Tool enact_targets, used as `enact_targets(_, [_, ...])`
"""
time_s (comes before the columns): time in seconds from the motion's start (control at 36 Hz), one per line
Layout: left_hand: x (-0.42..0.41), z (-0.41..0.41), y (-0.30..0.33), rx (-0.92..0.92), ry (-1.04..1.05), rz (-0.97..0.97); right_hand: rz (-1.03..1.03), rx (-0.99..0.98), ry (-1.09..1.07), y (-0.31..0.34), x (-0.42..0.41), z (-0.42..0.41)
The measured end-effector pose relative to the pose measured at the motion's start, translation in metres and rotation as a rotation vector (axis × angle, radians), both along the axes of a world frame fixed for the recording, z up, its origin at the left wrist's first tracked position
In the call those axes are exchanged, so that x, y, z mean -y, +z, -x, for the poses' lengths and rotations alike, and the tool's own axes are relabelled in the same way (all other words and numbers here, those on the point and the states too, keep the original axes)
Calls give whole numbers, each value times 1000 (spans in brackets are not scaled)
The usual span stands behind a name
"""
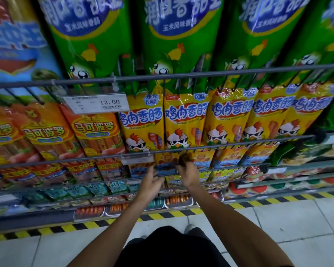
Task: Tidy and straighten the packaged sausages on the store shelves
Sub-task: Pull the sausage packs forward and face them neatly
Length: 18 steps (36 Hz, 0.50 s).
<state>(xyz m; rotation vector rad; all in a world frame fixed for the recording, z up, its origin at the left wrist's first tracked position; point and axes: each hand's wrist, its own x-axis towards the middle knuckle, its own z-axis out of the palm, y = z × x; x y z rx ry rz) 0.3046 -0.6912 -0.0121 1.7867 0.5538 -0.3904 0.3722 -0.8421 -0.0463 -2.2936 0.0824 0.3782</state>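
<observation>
Gripping 1 lion pack, L hand + R hand.

green sausage packs, yellow chicken-print packs, orange packs, black-yellow striped floor tape

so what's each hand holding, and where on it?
Both hands are on a yellow-orange hanging sausage pack: left hand at its lower left edge, right hand at its right side. How the fingers grip cannot be told.

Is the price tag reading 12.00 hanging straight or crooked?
Crooked: the price tag tilts, its left end lower than its right, against the level rail.
</observation>
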Motion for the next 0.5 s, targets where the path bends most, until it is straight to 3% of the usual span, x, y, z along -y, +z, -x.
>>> enact_targets(0.5, [12, -17, -9, -63, -33, -56, -52, 18, 65, -8, 12, 11])
